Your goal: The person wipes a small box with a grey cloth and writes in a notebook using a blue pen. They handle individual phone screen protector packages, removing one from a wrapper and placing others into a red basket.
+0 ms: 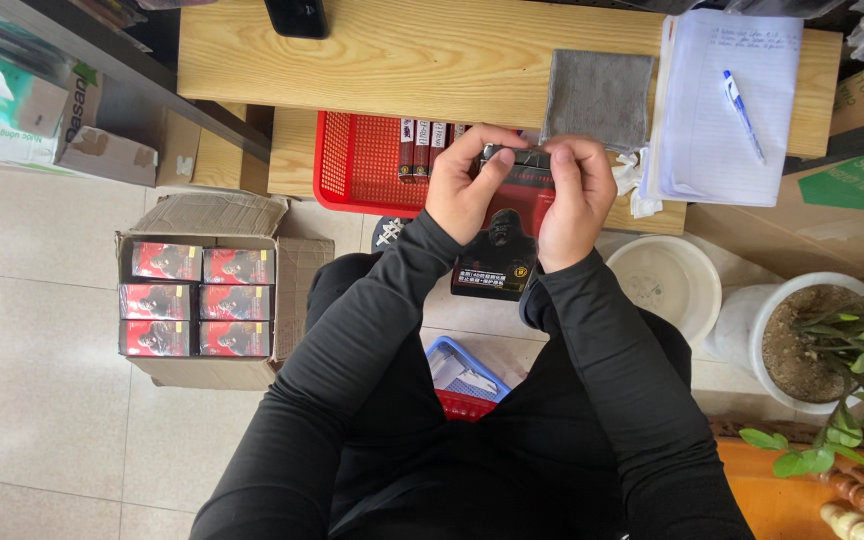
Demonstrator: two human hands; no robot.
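Note:
Both my hands grip one red and black carton (505, 245) with a gorilla picture, held upright over my lap. My left hand (465, 185) pinches its top left edge and my right hand (577, 195) holds the top right, fingers on the flap. Just beyond the carton is a red plastic basket (357, 165) on a low wooden shelf, with a few slim red packs (422, 145) standing in it. On the floor to my left, an open cardboard box (287, 270) holds several matching red cartons (197, 298).
A wooden tabletop (402, 50) carries a grey cloth (599, 97), a notebook (717, 110) with a blue pen (744, 112), and a dark phone (297, 15). A white bucket (667, 280) and a potted plant (822, 345) stand right. A small blue and red basket (464, 380) sits by my legs.

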